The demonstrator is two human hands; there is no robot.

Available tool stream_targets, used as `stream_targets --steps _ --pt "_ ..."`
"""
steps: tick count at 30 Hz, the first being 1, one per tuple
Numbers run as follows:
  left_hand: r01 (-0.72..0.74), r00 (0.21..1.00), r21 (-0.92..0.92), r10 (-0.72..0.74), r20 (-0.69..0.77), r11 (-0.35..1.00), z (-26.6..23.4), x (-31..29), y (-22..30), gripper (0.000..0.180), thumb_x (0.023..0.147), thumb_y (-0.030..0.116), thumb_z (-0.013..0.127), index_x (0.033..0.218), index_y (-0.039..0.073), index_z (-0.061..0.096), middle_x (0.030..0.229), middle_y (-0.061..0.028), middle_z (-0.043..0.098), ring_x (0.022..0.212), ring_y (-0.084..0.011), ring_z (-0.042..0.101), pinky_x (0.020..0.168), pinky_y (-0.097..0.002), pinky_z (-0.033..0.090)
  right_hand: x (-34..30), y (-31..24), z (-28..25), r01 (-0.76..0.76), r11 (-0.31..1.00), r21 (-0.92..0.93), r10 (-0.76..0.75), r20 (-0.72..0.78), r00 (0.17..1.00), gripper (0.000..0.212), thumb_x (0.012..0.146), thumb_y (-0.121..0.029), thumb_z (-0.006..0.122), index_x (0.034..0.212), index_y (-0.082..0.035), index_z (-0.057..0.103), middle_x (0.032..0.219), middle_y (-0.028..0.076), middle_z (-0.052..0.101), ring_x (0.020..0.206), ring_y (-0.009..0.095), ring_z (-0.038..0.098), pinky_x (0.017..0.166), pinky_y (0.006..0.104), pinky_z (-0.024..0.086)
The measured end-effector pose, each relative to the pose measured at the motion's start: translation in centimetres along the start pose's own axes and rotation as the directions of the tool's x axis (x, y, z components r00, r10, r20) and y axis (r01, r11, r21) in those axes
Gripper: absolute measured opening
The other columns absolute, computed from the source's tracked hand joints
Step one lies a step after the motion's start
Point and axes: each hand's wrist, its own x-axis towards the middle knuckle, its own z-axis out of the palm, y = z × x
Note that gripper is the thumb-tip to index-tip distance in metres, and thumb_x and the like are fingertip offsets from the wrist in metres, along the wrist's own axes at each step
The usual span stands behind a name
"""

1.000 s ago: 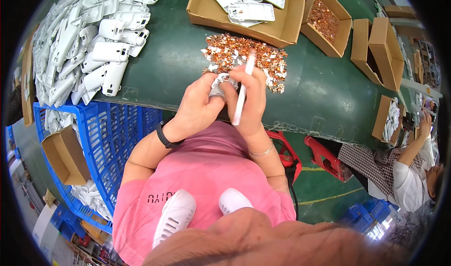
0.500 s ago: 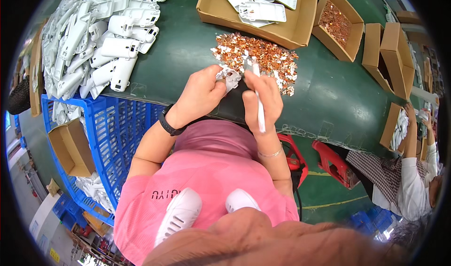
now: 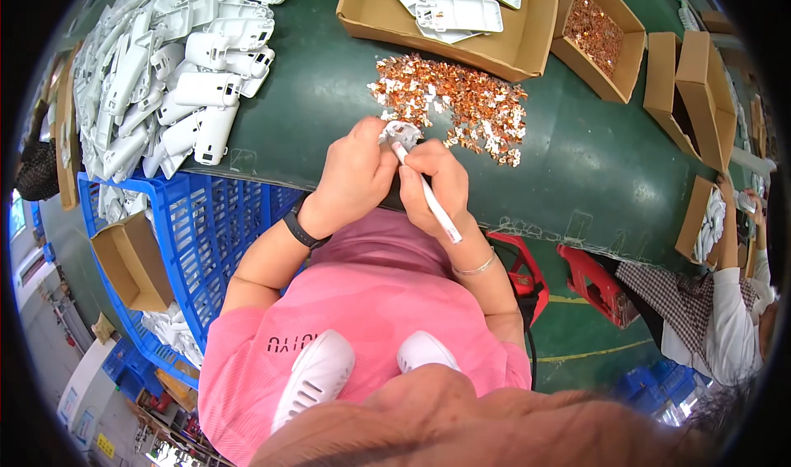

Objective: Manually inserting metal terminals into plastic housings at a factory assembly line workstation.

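Observation:
My left hand (image 3: 349, 177) is closed on a white plastic casing (image 3: 401, 129), held just over the table's near edge; most of it is hidden by my fingers. In my right hand (image 3: 437, 183) is a white pen-like stick (image 3: 440, 210), gripped in a pinch. Its upper tip reaches to the casing, and its other end slants toward my right wrist. Just beyond both hands lies a spread of small copper-coloured and silvery metal pieces (image 3: 486, 108) on the green tabletop (image 3: 317, 79).
White casings (image 3: 206, 88) are heaped at the left, above a blue crate (image 3: 194, 244). Beyond the metal pieces stands a cardboard box (image 3: 362, 18) with casings in it. A smaller box (image 3: 630, 63) of copper pieces sits to its right. Another person (image 3: 725, 310) works at far right.
My right hand has moved left and toward me from the metal pieces to the casing. The stick has swung from nearly upright to a slant, its tip now at the casing.

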Motion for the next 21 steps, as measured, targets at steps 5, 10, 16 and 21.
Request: stream_targets --steps 5,10,16,21 --pt "0.122 0.992 -0.212 -0.127 -0.009 0.970 -0.4 -0.4 -1.0 0.021 0.083 0.002 0.055 0.104 -0.004 0.054 0.085 -0.0224 0.063 0.070 -0.0387 0.063 0.063 -0.0425 0.050 0.0 -0.1 -0.5 0.041 0.999 0.032 -0.041 0.008 0.999 0.017 0.078 0.008 0.063 0.090 0.001 0.054 0.076 0.017 0.063 0.058 0.026 0.060 0.052 0.0340 0.048" --pt "0.198 0.980 -0.253 -0.187 0.065 0.947 -0.8 -0.7 -0.5 0.029 0.081 0.002 0.053 0.109 -0.002 0.057 0.093 -0.0134 0.065 0.083 -0.0213 0.063 0.075 -0.0328 0.050 0.1 0.0 -0.2 0.014 1.000 0.008 -0.014 0.048 0.999 0.017 0.077 0.006 0.064 0.090 0.001 0.054 0.077 0.016 0.062 0.060 0.028 0.060 0.053 0.0350 0.048" --pt "0.052 0.999 -0.166 -0.050 0.013 0.985 -0.7 -0.3 -0.3 0.031 0.077 -0.002 0.051 0.108 -0.003 0.054 0.090 -0.0217 0.063 0.084 -0.0401 0.063 0.075 -0.0424 0.051 0.3 -0.2 0.4 0.074 0.993 -0.095 -0.067 0.072 0.995 0.021 0.071 0.006 0.067 0.086 -0.001 0.054 0.075 0.013 0.055 0.061 0.030 0.055 0.053 0.0390 0.048" --pt "0.121 0.993 -0.216 -0.116 0.034 0.969 -0.9 -0.5 -0.6 0.032 0.078 -0.003 0.048 0.109 -0.003 0.056 0.093 -0.0175 0.064 0.085 -0.0305 0.063 0.077 -0.0377 0.050 -0.1 0.2 -0.1 -0.046 0.998 0.041 0.043 0.084 0.996 0.018 0.080 0.003 0.063 0.095 -0.001 0.053 0.079 0.016 0.059 0.064 0.029 0.058 0.056 0.0368 0.048"
